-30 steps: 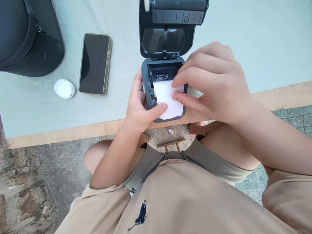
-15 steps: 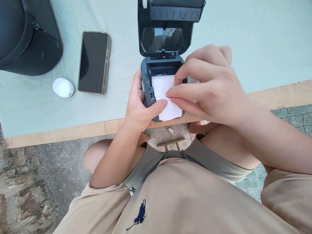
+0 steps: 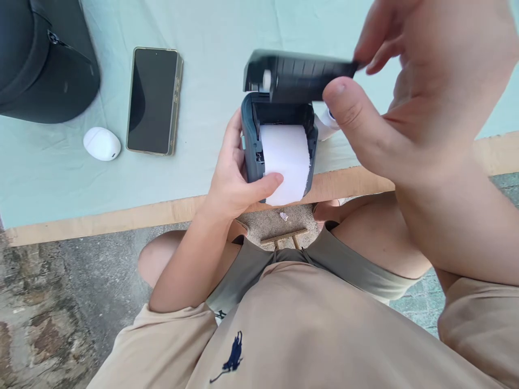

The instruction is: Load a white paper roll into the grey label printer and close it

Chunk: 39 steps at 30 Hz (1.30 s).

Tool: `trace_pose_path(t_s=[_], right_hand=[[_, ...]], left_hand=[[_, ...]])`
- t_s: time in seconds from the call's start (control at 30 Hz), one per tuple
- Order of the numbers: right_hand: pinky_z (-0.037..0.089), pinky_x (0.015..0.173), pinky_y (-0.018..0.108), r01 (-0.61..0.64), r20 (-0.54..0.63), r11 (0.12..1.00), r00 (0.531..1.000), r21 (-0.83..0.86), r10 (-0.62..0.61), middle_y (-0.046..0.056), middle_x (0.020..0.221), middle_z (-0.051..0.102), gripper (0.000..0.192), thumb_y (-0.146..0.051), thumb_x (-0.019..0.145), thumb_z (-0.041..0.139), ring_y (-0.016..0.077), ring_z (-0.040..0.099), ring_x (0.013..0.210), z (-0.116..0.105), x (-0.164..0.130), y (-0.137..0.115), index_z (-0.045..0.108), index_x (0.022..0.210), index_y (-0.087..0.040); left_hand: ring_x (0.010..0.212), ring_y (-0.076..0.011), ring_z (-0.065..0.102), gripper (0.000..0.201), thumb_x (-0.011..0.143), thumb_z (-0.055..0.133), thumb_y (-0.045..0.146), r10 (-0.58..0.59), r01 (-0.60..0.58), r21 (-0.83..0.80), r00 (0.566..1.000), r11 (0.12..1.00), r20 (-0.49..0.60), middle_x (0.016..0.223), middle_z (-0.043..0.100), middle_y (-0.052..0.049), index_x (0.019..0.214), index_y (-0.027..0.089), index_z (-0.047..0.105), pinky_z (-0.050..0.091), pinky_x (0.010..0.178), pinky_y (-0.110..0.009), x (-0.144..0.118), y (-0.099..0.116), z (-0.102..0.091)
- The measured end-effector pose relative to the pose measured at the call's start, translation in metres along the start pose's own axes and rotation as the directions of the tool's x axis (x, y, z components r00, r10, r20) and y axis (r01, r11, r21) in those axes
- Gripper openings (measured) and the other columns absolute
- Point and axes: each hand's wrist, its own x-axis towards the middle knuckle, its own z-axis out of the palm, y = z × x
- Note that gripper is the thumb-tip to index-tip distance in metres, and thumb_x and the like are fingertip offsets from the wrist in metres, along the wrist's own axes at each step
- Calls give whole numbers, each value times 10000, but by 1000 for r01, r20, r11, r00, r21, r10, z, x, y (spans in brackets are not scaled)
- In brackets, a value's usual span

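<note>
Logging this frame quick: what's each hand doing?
Left hand: grips grey label printer, thumb on white paper roll.
Right hand: holds black printer lid.

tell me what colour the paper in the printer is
White: the paper shows best in the head view, under the left hand thumb.

A phone (image 3: 153,100) (screen dark), white case (image 3: 101,143), black bag (image 3: 40,59).

No words, numbers or brand names could be read. Only a small dark embroidered emblem (image 3: 232,357), without legible lettering, was seen on the beige shirt (image 3: 308,335), well below the left hand (image 3: 235,178).
</note>
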Motion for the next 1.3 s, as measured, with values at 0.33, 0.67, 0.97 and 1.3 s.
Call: trace_pose_path(t_s=[0.33, 0.67, 0.97, 1.3], right_hand=[[426, 693, 282, 431, 301, 871, 885, -238, -356, 15, 824, 585, 199, -374, 871, 512, 110, 521, 761, 11, -12, 12, 616, 980, -244], [480, 931, 312, 404, 292, 896, 893, -184, -342, 115, 1363, 498, 509, -459, 896, 492, 181, 532, 1238, 8, -16, 3, 479, 1310, -163], [483, 962, 324, 283, 345, 942, 915, -183, -208, 60, 1363, 523, 498, -530, 929, 377, 185, 527, 1273, 10, -15, -6, 516, 1258, -183], [476, 916, 362, 369, 322, 909, 899, -196, -296, 86, 1334, 524, 408, -429, 899, 465, 213, 528, 1254, 14, -15, 2, 486, 1219, -176]], left_hand=[[1235, -340, 556, 765, 616, 812, 394, 17, -17, 0, 1000, 1000, 27, 1318, 549, -83, 1270, 268, 433, 527, 974, -427, 0, -2, -2], [1216, -332, 573, 500, 771, 648, 536, -48, 43, -114, 998, 993, -43, 1144, 625, -67, 1172, 265, 521, 544, 891, -441, -2, 7, 10], [1203, -323, 570, 507, 769, 660, 489, 30, -27, -155, 999, 988, 21, 1095, 622, -78, 1195, 257, 512, 545, 741, -362, 3, -6, 2], [1243, -330, 531, 546, 727, 646, 555, 44, -40, -160, 999, 986, 17, 1063, 624, -64, 1171, 268, 510, 540, 843, -452, 6, -14, -1]])
